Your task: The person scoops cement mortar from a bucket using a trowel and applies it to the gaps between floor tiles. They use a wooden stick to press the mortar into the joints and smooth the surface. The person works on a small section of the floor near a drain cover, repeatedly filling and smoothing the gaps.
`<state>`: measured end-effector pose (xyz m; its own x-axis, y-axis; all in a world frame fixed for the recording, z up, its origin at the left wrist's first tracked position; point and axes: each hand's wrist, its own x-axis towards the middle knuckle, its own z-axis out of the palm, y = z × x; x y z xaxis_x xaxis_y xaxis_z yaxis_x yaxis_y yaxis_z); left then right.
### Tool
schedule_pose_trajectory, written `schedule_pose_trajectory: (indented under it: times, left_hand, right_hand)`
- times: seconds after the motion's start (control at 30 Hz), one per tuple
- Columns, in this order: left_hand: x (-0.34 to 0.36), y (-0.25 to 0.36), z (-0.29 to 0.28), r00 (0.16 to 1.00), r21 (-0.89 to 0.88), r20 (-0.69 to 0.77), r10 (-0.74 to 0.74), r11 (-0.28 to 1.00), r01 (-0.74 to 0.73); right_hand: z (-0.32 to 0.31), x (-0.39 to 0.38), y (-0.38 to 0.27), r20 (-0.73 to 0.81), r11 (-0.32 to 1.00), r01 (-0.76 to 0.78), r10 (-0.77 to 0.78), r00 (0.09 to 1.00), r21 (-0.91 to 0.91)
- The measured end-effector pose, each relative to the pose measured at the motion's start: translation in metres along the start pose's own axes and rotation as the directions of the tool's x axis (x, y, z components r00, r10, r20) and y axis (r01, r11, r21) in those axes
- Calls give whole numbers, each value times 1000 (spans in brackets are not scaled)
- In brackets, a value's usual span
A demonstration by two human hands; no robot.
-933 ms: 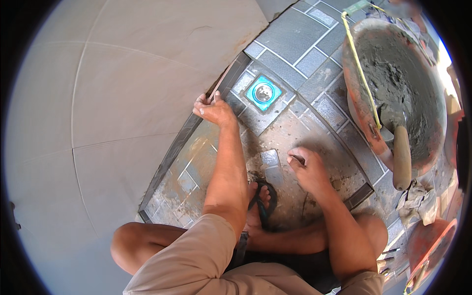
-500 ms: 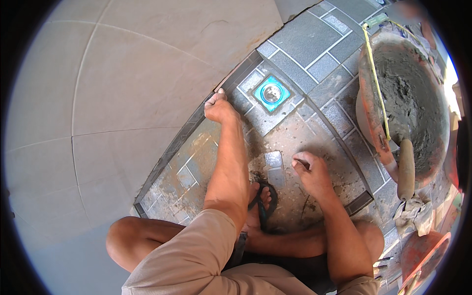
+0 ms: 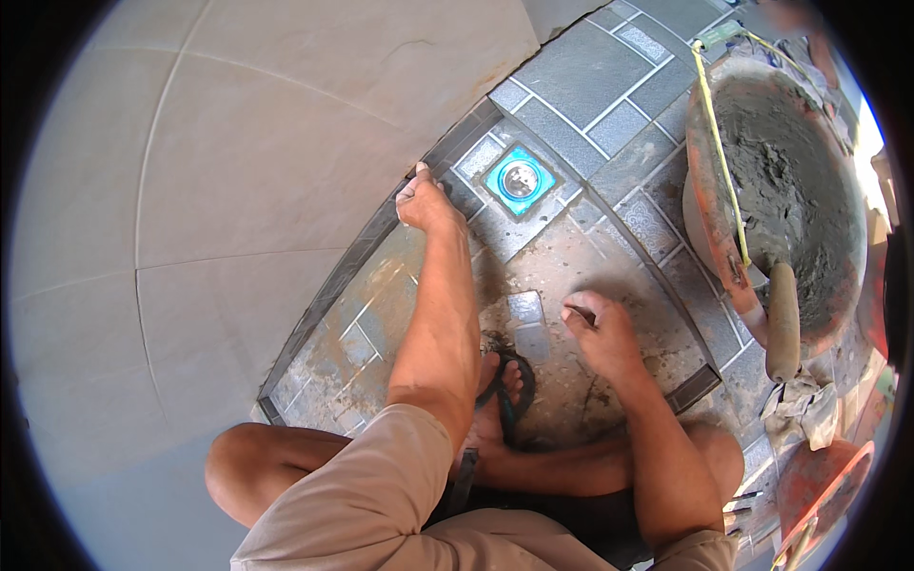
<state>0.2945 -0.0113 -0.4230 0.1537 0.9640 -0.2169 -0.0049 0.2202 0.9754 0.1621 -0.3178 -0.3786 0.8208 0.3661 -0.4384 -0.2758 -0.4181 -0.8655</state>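
A person's left hand [image 3: 424,200], fingers bent together, is at the upper edge of a dark tile strip [image 3: 465,128] along the foot of a pale wall [image 3: 257,162]; whether its grip holds anything, I cannot tell. The right hand [image 3: 606,333] hovers over the rough floor [image 3: 562,257], grip curled nearly closed, contents unclear. Right of a blue-framed drain [image 3: 521,179], a mortar tub [image 3: 703,205] holds a trowel [image 3: 783,328].
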Motion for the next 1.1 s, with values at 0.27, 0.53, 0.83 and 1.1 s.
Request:
schedule_pose_trajectory:
  times: [0.27, 0.53, 0.83, 1.1]
  left_hand:
    - [-34, -6, 5, 652, 384, 505, 566, 529, -757]
    - [-58, 0, 13, 625, 616, 623, 471, 198, -763]
    - [-44, -7, 16, 587, 657, 654, 478, 27, -753]
    - [-34, 1, 23, 522, 636, 711, 471, -114, -763]
  right_hand:
    - [-6, 0, -8, 25, 996, -79, 79, 997, 27]
    - [-3, -2, -14, 5, 994, -8, 8, 1000, 112]
    - [0, 2, 2, 21, 995, 0, -2, 1000, 95]
    - [-1, 4, 3, 25, 998, -3, 1, 1000, 68]
